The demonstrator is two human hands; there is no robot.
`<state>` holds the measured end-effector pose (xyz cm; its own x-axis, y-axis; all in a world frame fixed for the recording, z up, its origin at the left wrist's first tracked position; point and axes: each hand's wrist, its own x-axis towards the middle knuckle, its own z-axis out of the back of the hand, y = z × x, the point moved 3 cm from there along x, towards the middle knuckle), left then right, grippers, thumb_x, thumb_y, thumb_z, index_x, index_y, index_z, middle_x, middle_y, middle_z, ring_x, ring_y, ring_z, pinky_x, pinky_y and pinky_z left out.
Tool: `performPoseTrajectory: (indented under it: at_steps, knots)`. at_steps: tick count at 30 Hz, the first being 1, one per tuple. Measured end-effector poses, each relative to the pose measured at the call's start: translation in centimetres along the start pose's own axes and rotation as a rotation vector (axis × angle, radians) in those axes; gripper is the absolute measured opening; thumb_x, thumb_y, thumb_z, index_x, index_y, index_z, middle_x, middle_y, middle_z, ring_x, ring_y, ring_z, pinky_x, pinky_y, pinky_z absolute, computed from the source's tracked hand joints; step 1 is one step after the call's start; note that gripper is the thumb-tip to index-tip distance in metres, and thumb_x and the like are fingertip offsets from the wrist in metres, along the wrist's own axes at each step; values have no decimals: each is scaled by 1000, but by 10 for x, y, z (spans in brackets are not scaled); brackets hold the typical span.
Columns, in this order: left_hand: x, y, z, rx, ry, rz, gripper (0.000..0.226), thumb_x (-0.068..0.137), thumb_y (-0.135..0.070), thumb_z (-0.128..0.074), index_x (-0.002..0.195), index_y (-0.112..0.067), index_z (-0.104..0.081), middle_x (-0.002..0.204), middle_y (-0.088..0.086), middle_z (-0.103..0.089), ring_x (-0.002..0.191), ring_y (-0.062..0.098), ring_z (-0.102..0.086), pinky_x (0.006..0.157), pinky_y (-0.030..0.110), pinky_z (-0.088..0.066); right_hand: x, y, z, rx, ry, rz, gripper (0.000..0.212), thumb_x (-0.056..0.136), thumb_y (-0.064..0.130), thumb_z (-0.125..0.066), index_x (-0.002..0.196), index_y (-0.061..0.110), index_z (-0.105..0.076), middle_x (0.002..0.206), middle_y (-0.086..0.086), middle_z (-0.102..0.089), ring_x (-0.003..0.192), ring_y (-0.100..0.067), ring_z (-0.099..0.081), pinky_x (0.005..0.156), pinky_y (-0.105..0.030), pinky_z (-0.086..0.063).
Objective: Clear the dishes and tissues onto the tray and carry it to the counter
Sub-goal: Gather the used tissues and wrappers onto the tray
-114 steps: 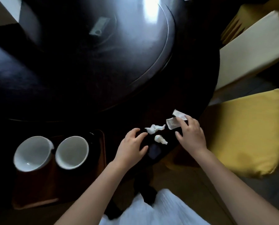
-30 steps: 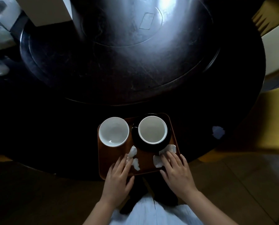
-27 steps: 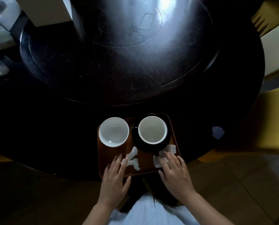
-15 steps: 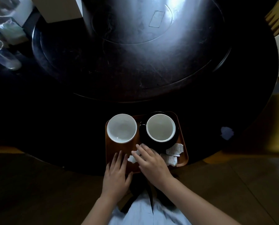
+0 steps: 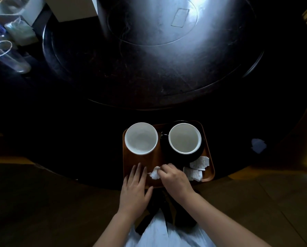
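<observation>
Tray (image 5: 209, 163): brown, set at the near edge of the dark round tabletop (image 5: 167, 77), directly in front of the person.
Dishes: white bowl (image 5: 141, 138) on tray's far-left part; second white bowl (image 5: 185, 138) seated on a dark saucer (image 5: 195, 156), far-right part.
Tissues: crumpled wad (image 5: 154, 172) at tray's near-middle; two flat pieces (image 5: 196, 168) at near-right corner, just beside the saucer.
Right hand (image 5: 174, 179): fingertips pinched shut on the wad, w/ wrist crossed inward over the near rim.
Left hand (image 5: 134, 188): flat, fingers spread & holding nothing, laid on the near-left part of tray.
Key relation: wad lies btwn both hands, just right of left fingertips, at the tip of the right grip; right hand is nearer & already on it. No clear long axis to the wad.
Stray piece (image 5: 258, 145): pale scrap seen on tabletop well right of tray, apart from both hands; right hand nearer. Judged a tissue yet to be cleared.
Stage (judged): loading nearly done; carry not yet begun.
</observation>
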<state>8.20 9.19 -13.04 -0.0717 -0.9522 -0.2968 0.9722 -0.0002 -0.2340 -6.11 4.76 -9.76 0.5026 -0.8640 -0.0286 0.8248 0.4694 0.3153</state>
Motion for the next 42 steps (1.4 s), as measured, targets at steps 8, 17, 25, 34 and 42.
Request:
performPoseTrajectory:
  at_steps: [8,17,25,34,42]
  knots:
    - [0,1,-1,-9,-4,6,67,89,-53,-30,145,-28,-3,157,-2,0,136,11,19,112,32,1,-3,-2,6,48,-9,-78,27,53,9,-84,75,15,-71,68,0,-64,62,-18,-62,39,-21,-46]
    - [0,-3,0,-37,-16,-4,67,89,-52,-32,145,-25,-6,157,1,-5,136,10,14,112,34,-2,-12,-5,17,218,-17,-95,13,69,2,-76,81,8,-71,73,-8,-64,66,-23,-62,47,-29,-54]
    - [-13,-43,28,-259,-221,-131,52,84,-31,-59,131,-13,-46,139,10,-48,132,22,-38,105,38,-33,-52,-37,77,499,-378,-360,15,76,-1,-71,90,5,-72,83,-7,-66,74,-14,-62,63,-21,-55]
    - [4,-169,36,-394,-306,-302,43,89,-29,-43,129,-13,-47,138,5,-48,134,13,-33,109,36,-32,-126,-191,133,455,-592,-681,14,78,-8,-67,90,-2,-69,88,-17,-66,80,-24,-62,69,-10,-48]
    - [64,-290,-22,-281,-164,-172,56,94,-37,-33,145,-22,-13,156,3,-9,141,8,8,114,29,-3,-137,-311,143,348,-455,-637,14,82,3,-66,96,4,-64,88,-12,-63,78,-20,-57,61,-17,-40]
